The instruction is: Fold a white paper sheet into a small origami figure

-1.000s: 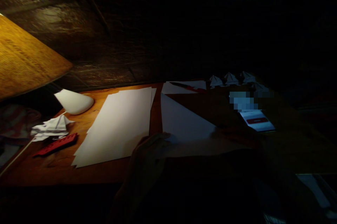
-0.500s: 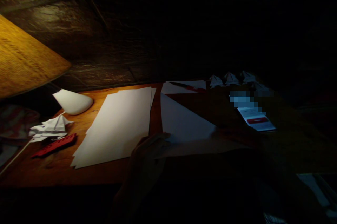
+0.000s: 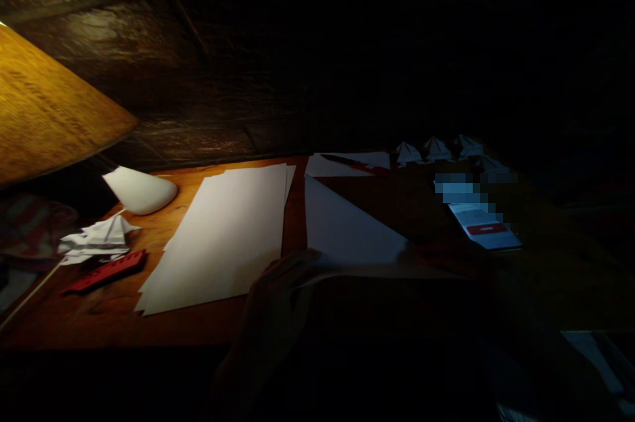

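A white sheet of paper (image 3: 350, 227) with a slanted, folded right edge lies in front of me on the wooden table. My left hand (image 3: 285, 276) grips its near left corner, fingers closed over the edge. In deep shadow, my right hand (image 3: 441, 256) holds the near right side; its fingers show only faintly. Between both hands the near strip of the paper bends up from the rest. Left of it lies a stack of white paper sheets (image 3: 223, 230), close to my left hand.
A knife (image 3: 347, 163) rests on a piece of white paper (image 3: 322, 167) behind. Several folded paper shapes (image 3: 434, 147) stand back right, near a lit phone (image 3: 479, 217). At left are a lamp (image 3: 141, 190), a crumpled-looking folded paper (image 3: 99, 240) and a red object (image 3: 106, 271).
The near strip of the sheet looks narrower, its front edge having moved up and away from me. Both hands stay at nearly the same places.
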The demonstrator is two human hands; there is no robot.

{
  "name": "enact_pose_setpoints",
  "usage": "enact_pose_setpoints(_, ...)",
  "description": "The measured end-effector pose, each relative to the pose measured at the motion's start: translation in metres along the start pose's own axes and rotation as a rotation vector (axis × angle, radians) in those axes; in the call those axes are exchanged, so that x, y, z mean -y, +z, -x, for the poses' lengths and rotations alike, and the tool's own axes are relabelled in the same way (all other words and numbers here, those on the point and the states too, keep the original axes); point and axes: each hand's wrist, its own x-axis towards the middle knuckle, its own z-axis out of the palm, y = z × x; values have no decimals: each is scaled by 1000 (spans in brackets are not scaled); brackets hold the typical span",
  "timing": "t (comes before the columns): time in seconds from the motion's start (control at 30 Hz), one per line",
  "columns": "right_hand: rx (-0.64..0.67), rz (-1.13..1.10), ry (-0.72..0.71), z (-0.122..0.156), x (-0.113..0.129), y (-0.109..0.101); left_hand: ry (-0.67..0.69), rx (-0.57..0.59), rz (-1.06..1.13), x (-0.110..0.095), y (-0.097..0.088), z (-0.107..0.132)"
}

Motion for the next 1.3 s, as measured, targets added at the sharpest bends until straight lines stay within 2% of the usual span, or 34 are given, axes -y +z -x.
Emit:
enact_pose_setpoints(0.17, 40, -45, 15, -3, 1, -2, -22, -21, 45, -2, 0, -3)
enact_pose_setpoints(0.37, 52, -67, 49, -7, -2, -2, -51, 5, 102, -13, -5, -13)
enact_pose_setpoints(0.6, 19, -53, 73, -18, -16, 2, -70, 4, 38, -15, -5, -21)
enact_pose_setpoints(0.77, -3, 36, 153, -18, -7, 6, -101, 0, 33, -17, -6, -25)
enact_pose_setpoints(0.97, -21, 71, 127, -16, -1, 7, -139, -9, 32, -15, -4, -25)
enact_pose_setpoints(1.17, -16, 131, 188, -20, 6, 4, -136, -16, 26, -15, -5, -27)
enact_pose_setpoints(1.3, -9, 135, 147, -23, 10, 4, -131, -35, 21, -14, -5, -29)
